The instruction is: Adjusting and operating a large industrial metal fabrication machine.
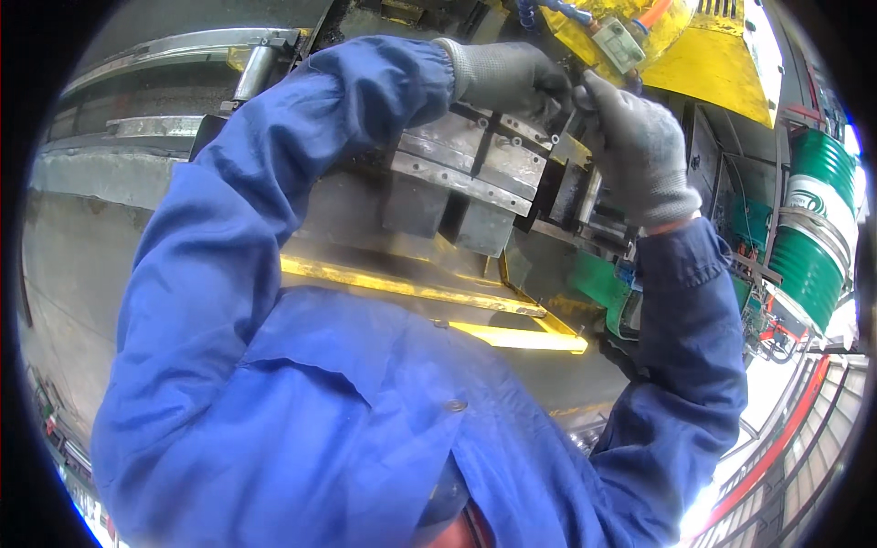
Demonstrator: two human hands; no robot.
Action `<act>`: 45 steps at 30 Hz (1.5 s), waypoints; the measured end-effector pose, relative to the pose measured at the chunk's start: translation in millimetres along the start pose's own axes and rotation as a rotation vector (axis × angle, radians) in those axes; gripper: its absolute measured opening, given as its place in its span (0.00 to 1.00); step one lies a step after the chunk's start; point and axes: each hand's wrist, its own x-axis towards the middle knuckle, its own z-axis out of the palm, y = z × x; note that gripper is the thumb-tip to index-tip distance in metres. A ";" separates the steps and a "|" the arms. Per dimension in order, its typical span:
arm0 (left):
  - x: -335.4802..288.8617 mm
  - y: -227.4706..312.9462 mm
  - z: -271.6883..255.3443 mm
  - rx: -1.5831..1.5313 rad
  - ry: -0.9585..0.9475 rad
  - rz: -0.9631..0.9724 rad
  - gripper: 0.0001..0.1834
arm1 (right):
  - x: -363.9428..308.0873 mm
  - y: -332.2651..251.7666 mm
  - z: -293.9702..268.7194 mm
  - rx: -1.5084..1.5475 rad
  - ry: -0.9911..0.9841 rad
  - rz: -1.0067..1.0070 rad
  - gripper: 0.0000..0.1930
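The left hand [513,79] and right hand [641,153] were curled, on what I couldn't tell, near the far right corner of the steel block [461,183], where a slip risked scraped knuckles.

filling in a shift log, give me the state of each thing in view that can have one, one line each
Left hand: gloved, fingers curled, grip hidden
Right hand: gloved, fingers bent, grip unclear
Metal blocks: side by side, dark gap between them
Yellow frame: paint scuffed
Green drum: strap around it
Blue jacket: worn, sleeves down
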 end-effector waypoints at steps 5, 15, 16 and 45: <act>3.4 5.1 -0.2 0.085 0.020 -0.065 0.11 | 14.2 -17.8 -10.7 1.020 -0.169 0.766 0.13; 16.0 -13.0 1.7 0.074 -0.018 -0.055 0.15 | 11.7 13.7 -5.1 0.491 0.207 -0.208 0.10; 15.9 -13.8 1.4 0.074 -0.036 -0.016 0.15 | 18.4 11.6 -6.2 0.381 0.094 -0.180 0.11; -4.9 -28.7 18.9 -0.178 0.204 0.166 0.14 | 39.2 -16.5 10.7 1.078 -0.017 0.798 0.14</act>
